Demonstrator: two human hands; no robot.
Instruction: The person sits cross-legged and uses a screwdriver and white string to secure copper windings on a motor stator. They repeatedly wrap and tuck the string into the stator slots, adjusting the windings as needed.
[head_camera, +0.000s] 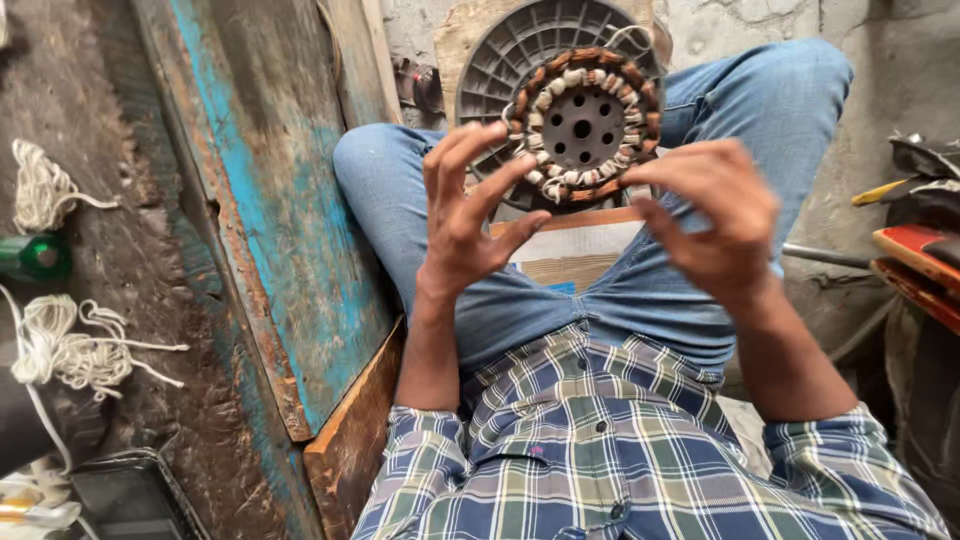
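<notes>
Both hands hold a round motor winding (583, 125) up over the lap. The left hand (462, 215) pinches its lower left rim, the right hand (712, 215) grips the lower right edge — each grip closed on it. Copper coils ring the drilled grey metal core, and pale cord laces all the visible coils, a loose end (628, 36) trailing. Behind sits a grey ribbed plastic disc (505, 55).

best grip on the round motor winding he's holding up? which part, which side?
Grip the outer rim of the motor winding, pinching from opposite left and right edges, as the left hand and right hand do now. It is a flat ring held face-on, with copper coils and white ties round the edge. The holed metal centre is flat and probably offers little to pinch.
</notes>
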